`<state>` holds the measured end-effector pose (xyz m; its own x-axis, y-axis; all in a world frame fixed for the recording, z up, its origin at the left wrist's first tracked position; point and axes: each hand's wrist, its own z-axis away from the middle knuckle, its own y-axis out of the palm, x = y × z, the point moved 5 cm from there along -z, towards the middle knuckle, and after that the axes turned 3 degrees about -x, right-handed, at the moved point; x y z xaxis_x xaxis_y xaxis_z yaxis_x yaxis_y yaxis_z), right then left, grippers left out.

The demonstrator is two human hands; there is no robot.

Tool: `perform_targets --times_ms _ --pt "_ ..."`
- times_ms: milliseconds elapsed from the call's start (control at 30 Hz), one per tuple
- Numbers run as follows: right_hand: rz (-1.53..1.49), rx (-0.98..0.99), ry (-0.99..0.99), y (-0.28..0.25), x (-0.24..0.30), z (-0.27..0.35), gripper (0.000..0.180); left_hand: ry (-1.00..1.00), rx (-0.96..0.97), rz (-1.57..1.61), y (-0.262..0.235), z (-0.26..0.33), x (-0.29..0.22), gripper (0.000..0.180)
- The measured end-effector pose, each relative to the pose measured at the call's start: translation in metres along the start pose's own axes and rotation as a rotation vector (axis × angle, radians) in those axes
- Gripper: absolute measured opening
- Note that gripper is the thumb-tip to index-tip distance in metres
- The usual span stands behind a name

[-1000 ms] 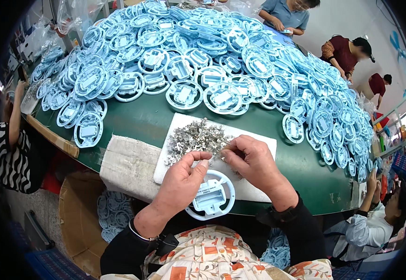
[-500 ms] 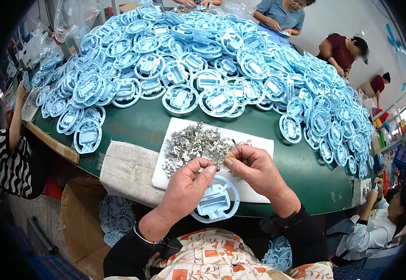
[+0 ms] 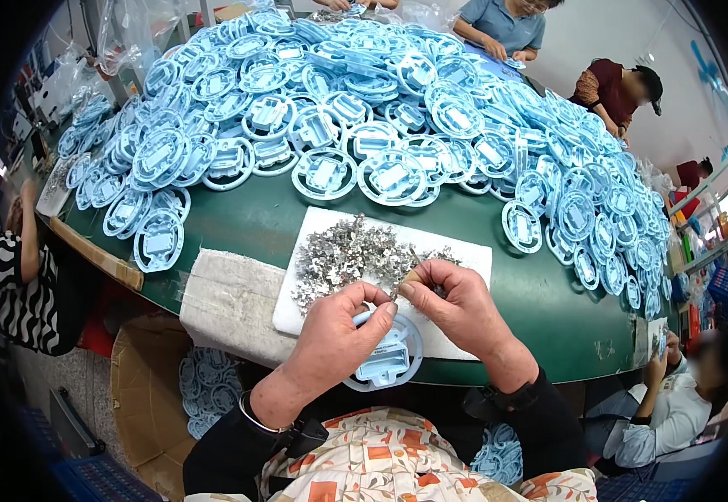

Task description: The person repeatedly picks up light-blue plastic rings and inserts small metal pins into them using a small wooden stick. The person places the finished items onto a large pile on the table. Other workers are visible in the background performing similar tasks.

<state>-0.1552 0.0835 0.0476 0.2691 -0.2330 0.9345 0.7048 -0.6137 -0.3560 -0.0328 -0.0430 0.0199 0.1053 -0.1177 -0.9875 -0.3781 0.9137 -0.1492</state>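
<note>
A light-blue plastic ring [image 3: 385, 375] with a boxy middle hangs over the near table edge, below my fingers. My left hand [image 3: 339, 333] is closed in a pinch at the ring's upper rim, its thumb lying across it. Beside it my right hand [image 3: 462, 311] is pinched shut, fingertips almost meeting the left ones. A thin dark stick [image 3: 415, 253] pokes up from the right fingers; its kind is unclear. Whatever lies between the fingertips is too small to make out. Just beyond my hands, small shiny metal pieces [image 3: 343, 259] are heaped on a white foam board [image 3: 293, 311].
A large heap of light-blue rings [image 3: 322, 171] covers the far side of the green table [image 3: 247, 219]. A worn whitish block [image 3: 230, 293] lies left of the board. Below, a cardboard box [image 3: 142, 393] holds more rings. Several people work around the table.
The ring under my hands has shifted slightly upward and tilted. My hands stay close together, with the left one moved a little right.
</note>
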Motion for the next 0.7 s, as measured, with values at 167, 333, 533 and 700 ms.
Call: perform_targets --times_ms 167,333,533,700 --pt "-0.067 0.028 0.032 -0.003 0.001 0.0 0.017 -0.069 -0.023 0.178 -0.002 -0.004 0.009 0.017" --pt "-0.092 0.067 0.052 -0.003 -0.004 -0.001 0.016 -0.062 0.019 0.255 -0.003 -0.007 0.008 0.018" --pt "-0.041 0.069 0.08 -0.002 0.001 0.0 0.017 -0.029 0.019 0.089 -0.007 -0.005 0.002 0.02" --pt "-0.043 0.104 0.101 -0.002 -0.001 -0.005 0.015 -0.017 -0.002 0.036 -0.011 -0.007 0.001 0.02"
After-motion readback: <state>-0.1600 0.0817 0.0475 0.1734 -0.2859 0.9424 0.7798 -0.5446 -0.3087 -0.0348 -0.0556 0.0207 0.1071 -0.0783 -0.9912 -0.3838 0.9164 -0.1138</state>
